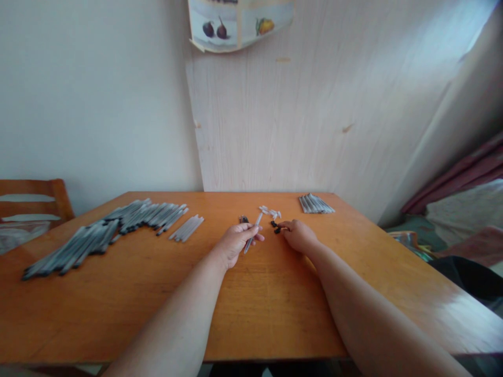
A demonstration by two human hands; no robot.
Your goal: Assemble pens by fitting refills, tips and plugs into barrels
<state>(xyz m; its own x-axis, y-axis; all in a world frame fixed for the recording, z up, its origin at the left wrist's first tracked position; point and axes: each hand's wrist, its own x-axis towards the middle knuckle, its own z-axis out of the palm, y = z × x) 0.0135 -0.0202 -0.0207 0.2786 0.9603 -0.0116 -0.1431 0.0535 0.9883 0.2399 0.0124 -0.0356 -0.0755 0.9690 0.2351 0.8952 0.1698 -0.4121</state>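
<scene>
A slim translucent pen barrel is pinched in my left hand, its upper end leaning away from me. My right hand reaches to the small black pen parts. Its thumb and index finger close around one black piece, partly covered by the fingertips. Just beyond both hands lies a loose group of small whitish pieces. A small dark and metallic object sits behind my left hand, too blurred to name.
On the wooden table, a long spread of pens with dark ends lies at the left. Several clear barrels lie beside it. Another row of pens rests at the back right. A wooden chair stands beyond the left edge.
</scene>
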